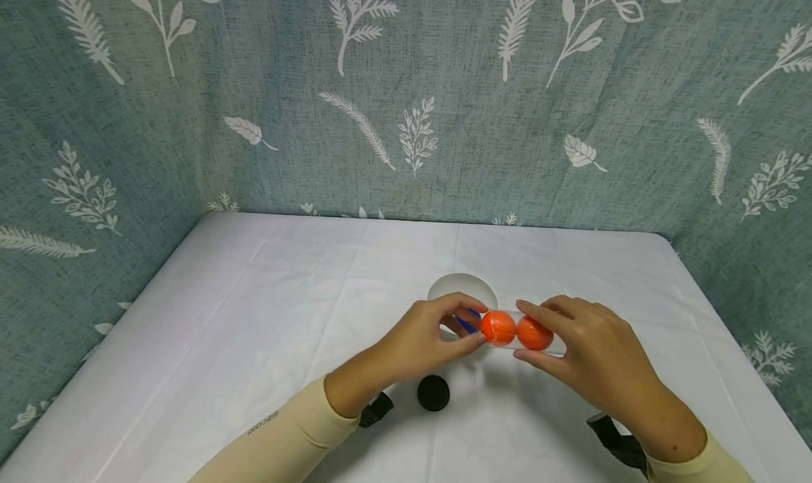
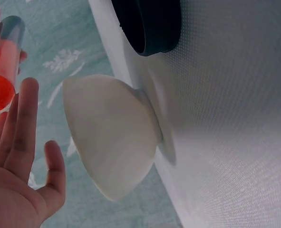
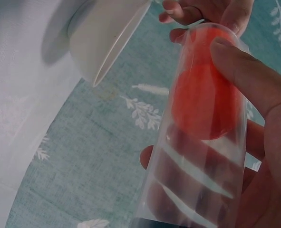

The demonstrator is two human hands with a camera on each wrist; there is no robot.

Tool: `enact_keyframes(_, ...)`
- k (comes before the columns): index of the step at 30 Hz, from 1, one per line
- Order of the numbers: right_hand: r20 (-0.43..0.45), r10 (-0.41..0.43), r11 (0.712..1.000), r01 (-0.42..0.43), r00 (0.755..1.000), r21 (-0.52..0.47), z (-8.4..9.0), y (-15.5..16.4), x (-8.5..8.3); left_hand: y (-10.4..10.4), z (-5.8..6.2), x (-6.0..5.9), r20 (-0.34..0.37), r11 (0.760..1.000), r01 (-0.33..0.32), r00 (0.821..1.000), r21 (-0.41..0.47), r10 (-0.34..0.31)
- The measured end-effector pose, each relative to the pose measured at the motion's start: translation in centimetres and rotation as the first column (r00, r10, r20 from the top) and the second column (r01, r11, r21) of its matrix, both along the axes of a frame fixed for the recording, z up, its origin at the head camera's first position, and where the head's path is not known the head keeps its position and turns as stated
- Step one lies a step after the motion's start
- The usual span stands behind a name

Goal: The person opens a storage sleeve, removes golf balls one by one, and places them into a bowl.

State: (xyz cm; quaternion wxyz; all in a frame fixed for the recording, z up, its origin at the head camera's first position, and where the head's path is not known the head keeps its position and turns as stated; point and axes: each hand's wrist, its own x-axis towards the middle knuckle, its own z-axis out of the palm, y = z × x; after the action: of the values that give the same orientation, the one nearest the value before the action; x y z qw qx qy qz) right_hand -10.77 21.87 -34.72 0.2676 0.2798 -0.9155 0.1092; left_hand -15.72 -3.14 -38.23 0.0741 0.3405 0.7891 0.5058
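Over a white table [image 1: 222, 349], a black cap [image 1: 433, 393] lies at eight o'clock from a clear tube [image 3: 199, 159] gripped by the right hand [image 1: 596, 349]. Its long axis runs nine to three, two orange balls [image 1: 498, 327] toward nine, where the left hand [image 1: 421, 335] spreads, contact unclear; a white bowl [image 1: 459, 285] stands beyond, at ten.

place: a nook with cloth sides, cannot tell if home or work room | sides: blue-green cloth with white leaf pictures [image 1: 273, 53], left, back, right | middle: flat white counter with fold lines [image 1: 254, 314]
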Motion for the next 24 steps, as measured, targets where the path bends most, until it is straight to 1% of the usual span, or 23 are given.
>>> enact_keyframes(6,0.009,-0.007,1.000,0.007,1.000,0.001,0.05,0.08,-0.02,-0.05,0.01,-0.02,0.006,1.000,0.005,1.000,-0.008,-0.005)
enact_keyframes(13,0.026,-0.010,1.000,0.010,1.000,0.002,0.14,0.18,0.03,-0.04,0.02,-0.04,0.040,1.000,0.009,0.999,-0.016,-0.008)
enact_keyframes(21,0.032,-0.011,1.000,0.011,0.999,0.003,0.14,0.17,-0.03,-0.11,0.15,-0.05,0.051,1.000,0.002,0.999,-0.022,-0.001)
enact_keyframes(24,0.033,-0.010,1.000,0.010,0.999,0.000,0.13,0.17,-0.07,-0.16,0.20,-0.08,0.042,1.000,-0.001,0.999,-0.019,0.002)
